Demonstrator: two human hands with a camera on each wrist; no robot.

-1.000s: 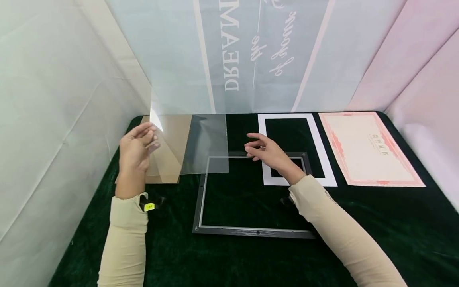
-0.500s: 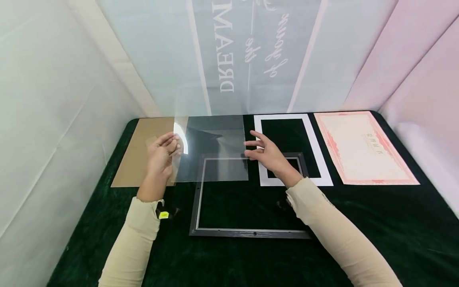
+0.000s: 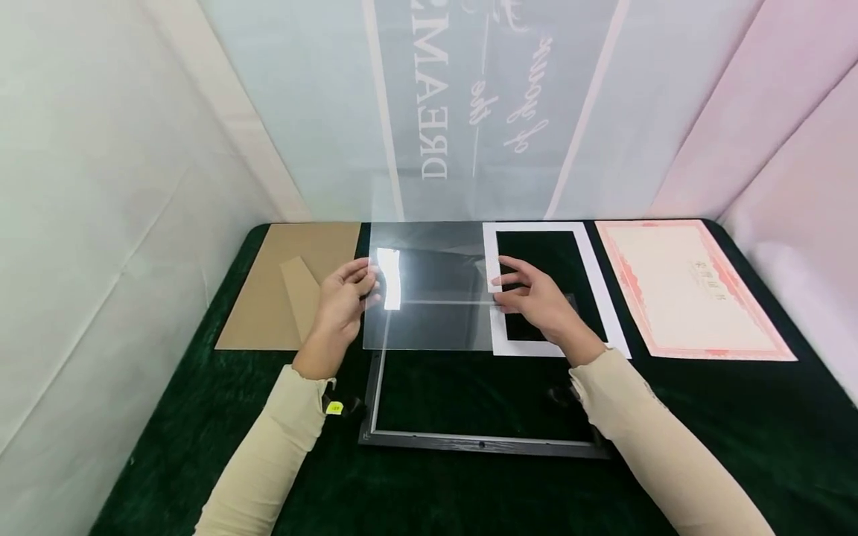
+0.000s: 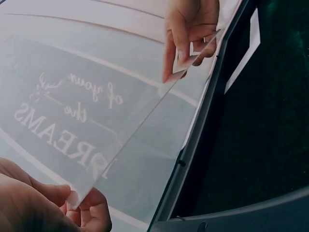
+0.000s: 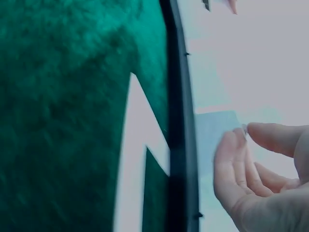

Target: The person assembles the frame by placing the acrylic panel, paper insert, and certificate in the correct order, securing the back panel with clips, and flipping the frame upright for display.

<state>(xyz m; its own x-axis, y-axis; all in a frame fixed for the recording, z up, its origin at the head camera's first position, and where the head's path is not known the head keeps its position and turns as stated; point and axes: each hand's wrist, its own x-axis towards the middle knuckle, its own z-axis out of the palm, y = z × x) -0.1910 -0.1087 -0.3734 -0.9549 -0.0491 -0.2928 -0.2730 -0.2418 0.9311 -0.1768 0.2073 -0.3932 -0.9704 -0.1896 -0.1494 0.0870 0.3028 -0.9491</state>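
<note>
Above the far bar of the dark picture frame, I have the clear sheet raised between two hands: left hand pinching its left edge, right hand pinching the right, fingers and thumb closed on each. Around it: brown backing board with its stand flap to the left; white mat behind the right hand, partly crossed by hand and forearm; pink-bordered certificate farther right. Right sleeve hides the frame's right side from me. Far table edge runs close along the printed backdrop; white side cloth flanks the left. Green cloth shows inside the frame and nearer than its front bar.
</note>
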